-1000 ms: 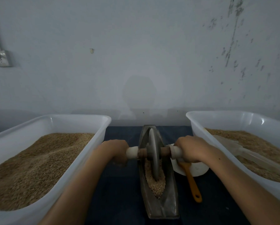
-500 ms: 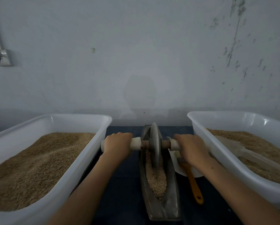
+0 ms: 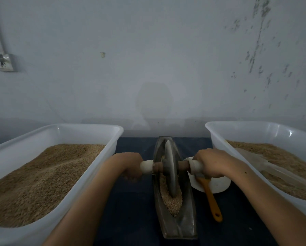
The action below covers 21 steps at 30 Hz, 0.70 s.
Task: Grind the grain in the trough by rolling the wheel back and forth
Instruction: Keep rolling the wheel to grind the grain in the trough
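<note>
Both hands, left hand [image 3: 129, 165] and right hand [image 3: 211, 163], are gripping the axle ends, holding the wheel [image 3: 170, 167] mid-trough [image 3: 177, 226] on the grain [image 3: 172, 201], probably needing even downward pressure next.

Bare forearms and hands [image 3: 210, 163], seemingly no sleeves.

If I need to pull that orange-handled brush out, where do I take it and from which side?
Take the brush by the bare orange handle near its holed end, coming from the near side. That end points toward the person and lies free on the dark cloth; the head end sits on the white dish under the right hand, so it is blocked.
</note>
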Tool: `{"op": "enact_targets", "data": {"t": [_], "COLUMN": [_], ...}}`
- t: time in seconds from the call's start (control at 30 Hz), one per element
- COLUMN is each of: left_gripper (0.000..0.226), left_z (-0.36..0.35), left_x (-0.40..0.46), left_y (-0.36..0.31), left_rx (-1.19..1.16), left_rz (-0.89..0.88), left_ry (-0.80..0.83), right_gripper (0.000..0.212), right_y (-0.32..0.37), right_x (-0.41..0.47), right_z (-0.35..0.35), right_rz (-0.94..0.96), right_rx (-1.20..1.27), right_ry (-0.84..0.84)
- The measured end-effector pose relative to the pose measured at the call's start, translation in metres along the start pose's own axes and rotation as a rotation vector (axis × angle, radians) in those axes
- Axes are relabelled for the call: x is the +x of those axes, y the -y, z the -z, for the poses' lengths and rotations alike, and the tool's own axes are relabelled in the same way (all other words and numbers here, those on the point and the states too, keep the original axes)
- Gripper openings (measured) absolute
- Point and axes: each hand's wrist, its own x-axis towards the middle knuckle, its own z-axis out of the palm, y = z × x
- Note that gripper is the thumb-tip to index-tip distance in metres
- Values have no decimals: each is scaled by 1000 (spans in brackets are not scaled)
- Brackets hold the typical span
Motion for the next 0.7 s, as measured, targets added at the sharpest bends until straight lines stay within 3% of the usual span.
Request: {"op": "enact_targets", "data": {"t": [0.17,0.27,0.43,0.57,0.7], "left_gripper": [39,41,25,26,41], "left_z": [-5,-9,-15,-15,-8], "left_x": [5,8,10,10,8], "left_y": [3,2,-4,-3,0], "left_rx": [-4,58,163,194,193], "left_rz": [19,45,55,44,13], "left_ry": [-90,-253,-547,-532,-324], "right_gripper": [22,25,25,25,30], "right_y": [4,8,4,2,-2], "right_x": [4,7,12,12,8], "right_z": [-7,-14,-28,-26,-12], "right_rz": [-18,-40,-35,-37,-35], "right_rx": [-38,-37,25,25,4], "right_ry": [-172,-306,-458,-407,-141]}}
